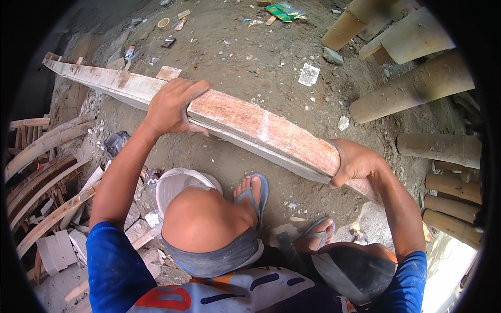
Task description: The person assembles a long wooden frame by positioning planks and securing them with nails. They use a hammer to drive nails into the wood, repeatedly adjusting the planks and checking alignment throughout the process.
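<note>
A long, whitish, dust-covered wooden plank [115, 82] runs aslant in front of me, from the far left down to the near right. On top of it lies a shorter reddish wooden board [263, 128]. My left hand [175, 107] is closed round the short board's left end, thumb toward the middle and fingers over the near edge. My right hand [357, 161] grips the right end, with its fingertips partly hidden at the edge. Both hands hold the board level across the plank. Whether they also clasp the plank below, I cannot tell.
A whitish bucket [180, 182] stands beside my left knee. Bamboo poles [412, 88] fill the right side. Broken wooden strips [52, 214] and rubble lie at left. Litter, including a green packet [284, 11], and a flat white piece [309, 74] are on the dirt ground.
</note>
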A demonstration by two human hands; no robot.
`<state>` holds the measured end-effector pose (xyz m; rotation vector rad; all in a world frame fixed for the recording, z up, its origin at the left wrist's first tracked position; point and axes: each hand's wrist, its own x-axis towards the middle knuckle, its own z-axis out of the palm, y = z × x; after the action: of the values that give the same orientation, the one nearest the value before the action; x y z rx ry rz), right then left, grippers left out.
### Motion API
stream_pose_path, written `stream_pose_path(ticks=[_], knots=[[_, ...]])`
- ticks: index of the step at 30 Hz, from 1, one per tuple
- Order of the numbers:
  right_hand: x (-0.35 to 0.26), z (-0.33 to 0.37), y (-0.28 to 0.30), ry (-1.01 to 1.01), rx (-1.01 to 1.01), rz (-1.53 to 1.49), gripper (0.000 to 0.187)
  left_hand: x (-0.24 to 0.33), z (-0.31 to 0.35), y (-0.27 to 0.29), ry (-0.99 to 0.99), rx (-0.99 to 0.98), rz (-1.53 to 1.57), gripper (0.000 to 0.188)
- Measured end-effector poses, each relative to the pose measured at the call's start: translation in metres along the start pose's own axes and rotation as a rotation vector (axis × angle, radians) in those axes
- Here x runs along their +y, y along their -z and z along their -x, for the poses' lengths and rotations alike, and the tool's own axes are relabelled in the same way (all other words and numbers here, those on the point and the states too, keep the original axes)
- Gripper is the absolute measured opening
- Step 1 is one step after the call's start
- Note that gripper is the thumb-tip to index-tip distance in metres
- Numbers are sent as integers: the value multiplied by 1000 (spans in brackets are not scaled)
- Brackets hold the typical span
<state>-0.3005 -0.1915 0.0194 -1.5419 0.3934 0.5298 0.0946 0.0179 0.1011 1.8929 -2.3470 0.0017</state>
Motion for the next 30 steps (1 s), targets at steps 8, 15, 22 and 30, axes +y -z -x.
stream_pose_path(ticks=[8, 15, 22, 30], knots=[[8, -4, 13, -24, -55, -4, 86, -7, -7, -6, 28, -44, -5, 113], [7, -8, 32, -23, -78, -130, 110, -18, -25, -9, 52, -119, -23, 121], [3, -7, 29, -12, -14, 105, 108, -16, -19, -11, -6, -64, -12, 119], [8, -6, 4, 31, 52, 259, 105, -1, 11, -9, 55, -61, -31, 110]])
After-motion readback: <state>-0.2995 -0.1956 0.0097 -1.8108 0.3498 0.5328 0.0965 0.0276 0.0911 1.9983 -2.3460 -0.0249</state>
